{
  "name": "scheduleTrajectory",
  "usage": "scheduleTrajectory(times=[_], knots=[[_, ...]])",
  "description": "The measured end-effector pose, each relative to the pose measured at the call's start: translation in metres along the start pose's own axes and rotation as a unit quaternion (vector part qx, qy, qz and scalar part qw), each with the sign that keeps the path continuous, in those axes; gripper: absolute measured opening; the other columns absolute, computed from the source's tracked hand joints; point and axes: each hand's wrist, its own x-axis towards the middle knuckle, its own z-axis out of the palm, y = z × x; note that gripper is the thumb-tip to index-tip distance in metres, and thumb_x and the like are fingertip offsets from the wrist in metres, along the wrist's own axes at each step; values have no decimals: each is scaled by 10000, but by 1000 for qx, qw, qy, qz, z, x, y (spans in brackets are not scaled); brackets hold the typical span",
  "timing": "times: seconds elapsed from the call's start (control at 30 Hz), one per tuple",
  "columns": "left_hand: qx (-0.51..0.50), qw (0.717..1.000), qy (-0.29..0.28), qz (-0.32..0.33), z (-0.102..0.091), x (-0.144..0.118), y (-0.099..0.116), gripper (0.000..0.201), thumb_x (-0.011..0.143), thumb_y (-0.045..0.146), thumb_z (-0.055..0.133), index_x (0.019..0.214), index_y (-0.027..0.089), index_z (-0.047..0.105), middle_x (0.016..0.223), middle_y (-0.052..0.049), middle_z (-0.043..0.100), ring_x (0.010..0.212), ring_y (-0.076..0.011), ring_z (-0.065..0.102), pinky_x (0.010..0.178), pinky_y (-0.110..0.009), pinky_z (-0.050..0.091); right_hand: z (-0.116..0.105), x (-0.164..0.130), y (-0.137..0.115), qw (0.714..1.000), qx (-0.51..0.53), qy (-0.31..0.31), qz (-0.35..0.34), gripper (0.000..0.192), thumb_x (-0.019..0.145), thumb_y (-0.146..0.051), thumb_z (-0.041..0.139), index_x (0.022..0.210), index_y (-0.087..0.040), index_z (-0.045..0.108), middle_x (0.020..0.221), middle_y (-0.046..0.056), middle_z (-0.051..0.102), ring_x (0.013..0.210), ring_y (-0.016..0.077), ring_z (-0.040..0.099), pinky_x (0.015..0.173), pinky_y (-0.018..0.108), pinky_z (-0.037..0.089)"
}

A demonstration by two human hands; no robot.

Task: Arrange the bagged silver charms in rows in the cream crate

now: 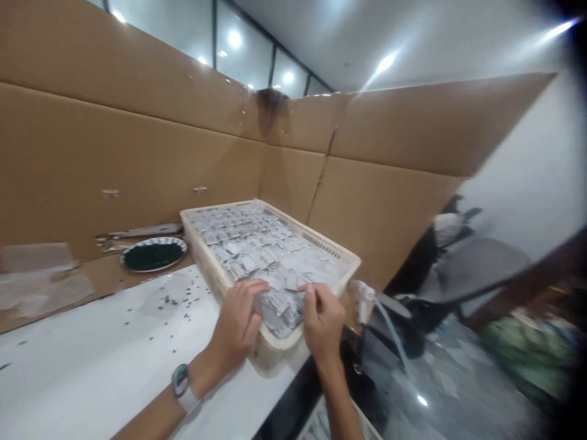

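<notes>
A cream plastic crate [343, 255] sits on the white table, filled with several small clear packets [250, 244]. My left hand [238, 324] reaches over the crate's near rim, fingers curled down onto the packets at the front. My right hand [322, 318] is beside it, its fingertips pinching one small packet [306, 292] near the front right corner of the crate. A watch sits on my left wrist [182, 382].
A round dark green dish [154, 253] lies left of the crate. Small dark bits [178, 300] are scattered on the white table [92, 360]. Cardboard walls [137, 153] enclose the back and right. A white spray nozzle [362, 296] and a grey chair [477, 269] are at right.
</notes>
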Motion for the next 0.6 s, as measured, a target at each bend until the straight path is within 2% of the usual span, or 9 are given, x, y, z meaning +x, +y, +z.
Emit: scheduleTrajectory(times=[0.1, 0.2, 0.27, 0.33, 0.4, 0.43, 0.53, 0.6], knots=[[9, 1000, 4, 9, 3, 0, -4, 382, 1011, 148, 383, 1345, 207, 559, 1383, -71, 594, 1314, -193, 523, 1127, -381, 394, -11, -21, -7, 999, 45, -15, -11, 290, 1090, -266, 515, 894, -185, 712, 857, 21, 674, 836, 153, 639, 800, 272, 465], [14, 1000, 6, 12, 4, 0, -3, 371, 1019, 140, 368, 1329, 201, 561, 1371, -72, 598, 1294, -188, 525, 1101, -375, 398, -29, -63, -5, 997, 68, 39, 13, 309, 1088, -268, 492, 877, -182, 701, 880, 45, 663, 882, 179, 644, 827, 298, 478], [14, 1000, 4, 11, 4, 0, -2, 372, 1019, 133, 363, 1329, 203, 557, 1368, -69, 596, 1286, -183, 523, 1088, -371, 398, -45, -91, 9, 994, 45, 69, 74, 336, 1075, -337, 517, 836, -175, 689, 846, 53, 654, 823, 186, 637, 761, 293, 478], [12, 1000, 5, 9, 4, 0, -1, 372, 1020, 126, 362, 1328, 206, 554, 1362, -63, 597, 1275, -177, 522, 1079, -365, 396, -64, -109, 33, 979, -9, 81, 188, 403, 1048, -460, 534, 834, -165, 705, 839, 67, 673, 777, 199, 641, 714, 296, 480], [10, 1000, 7, 7, 5, 0, -1, 360, 1023, 126, 363, 1315, 206, 559, 1351, -60, 601, 1262, -174, 525, 1076, -364, 391, -83, -111, 60, 952, -78, 102, 278, 458, 979, -578, 567, 949, -153, 737, 921, 92, 715, 799, 225, 658, 720, 314, 480], [8, 1000, 8, 6, 5, 0, -1, 354, 1025, 128, 364, 1306, 206, 564, 1346, -60, 605, 1258, -176, 526, 1076, -366, 389, -92, -105, 73, 940, -119, 118, 298, 499, 945, -615, 572, 1017, -151, 741, 965, 101, 725, 819, 235, 658, 732, 321, 475], [5, 1000, 10, 5, 6, 0, -2, 346, 1026, 137, 367, 1297, 202, 572, 1337, -67, 615, 1258, -186, 532, 1081, -377, 387, -110, -75, 109, 922, -221, 130, 290, 605, 922, -647, 509, 1172, -142, 729, 1035, 128, 719, 904, 262, 650, 800, 349, 467], [5, 1000, 14, 5, 7, 0, -2, 343, 1024, 138, 372, 1294, 199, 574, 1332, -69, 617, 1256, -190, 535, 1078, -375, 389, -113, -53, 128, 923, -279, 73, 254, 630, 911, -662, 509, 1165, -134, 742, 1024, 147, 712, 942, 290, 641, 819, 371, 458]])
